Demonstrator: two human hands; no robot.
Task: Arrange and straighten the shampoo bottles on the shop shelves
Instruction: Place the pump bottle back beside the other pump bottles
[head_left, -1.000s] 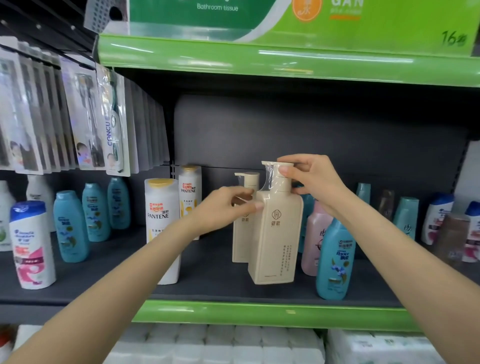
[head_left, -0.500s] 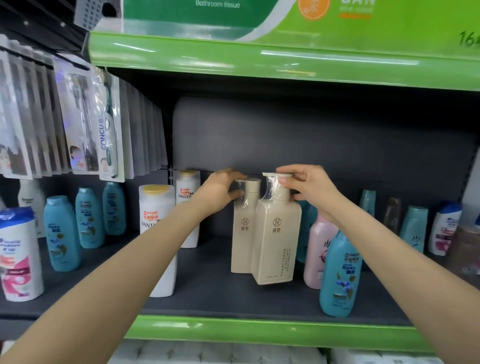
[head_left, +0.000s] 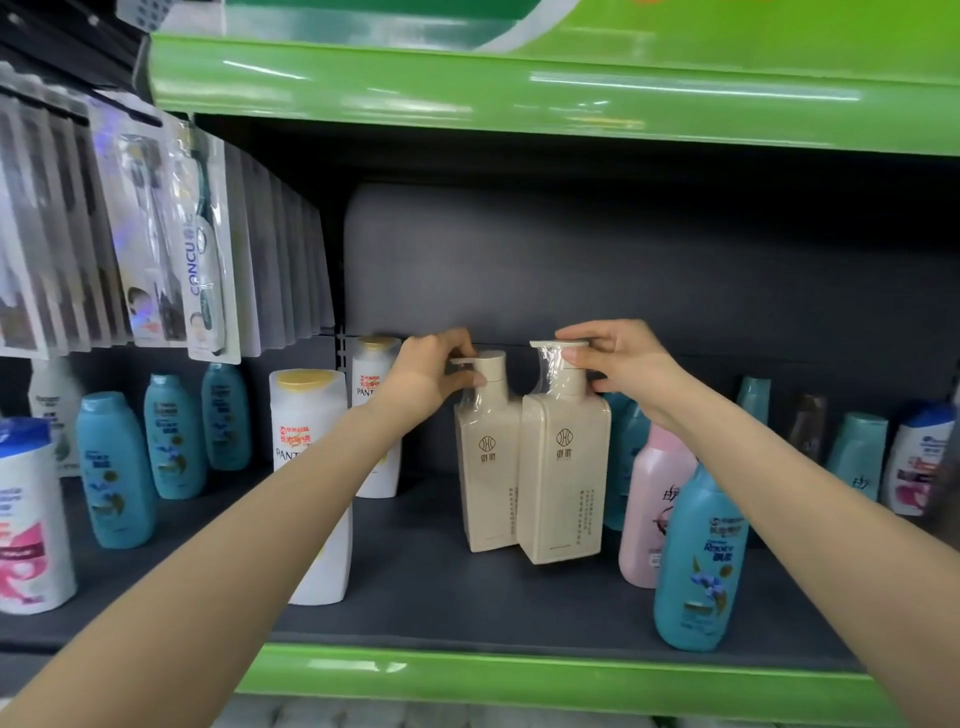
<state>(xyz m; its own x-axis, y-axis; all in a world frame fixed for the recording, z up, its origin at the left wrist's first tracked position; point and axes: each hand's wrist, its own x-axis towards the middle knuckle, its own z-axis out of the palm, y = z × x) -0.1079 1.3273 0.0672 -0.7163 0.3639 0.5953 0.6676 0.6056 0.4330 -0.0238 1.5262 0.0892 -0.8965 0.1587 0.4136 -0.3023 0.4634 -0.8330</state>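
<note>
Two tall cream pump bottles stand side by side, touching, in the middle of the dark shelf (head_left: 426, 582). My left hand (head_left: 431, 371) grips the pump head of the left cream bottle (head_left: 485, 478), which sits slightly further back. My right hand (head_left: 615, 358) pinches the flat pump top of the right cream bottle (head_left: 563, 478), thumb under the nozzle. Both bottles are upright with their labels facing me.
White Pantene bottles (head_left: 311, 431) stand to the left, teal bottles (head_left: 117, 467) beyond them. A pink bottle (head_left: 649, 499) and a teal Rejoice bottle (head_left: 698, 561) stand close on the right. Toothbrush packs (head_left: 197, 249) hang at upper left. A green shelf edge (head_left: 467, 675) runs along the front.
My left hand has gone from the left bottle's body up to its pump head. The two cream bottles now stand level, closer together. The view has drawn nearer.
</note>
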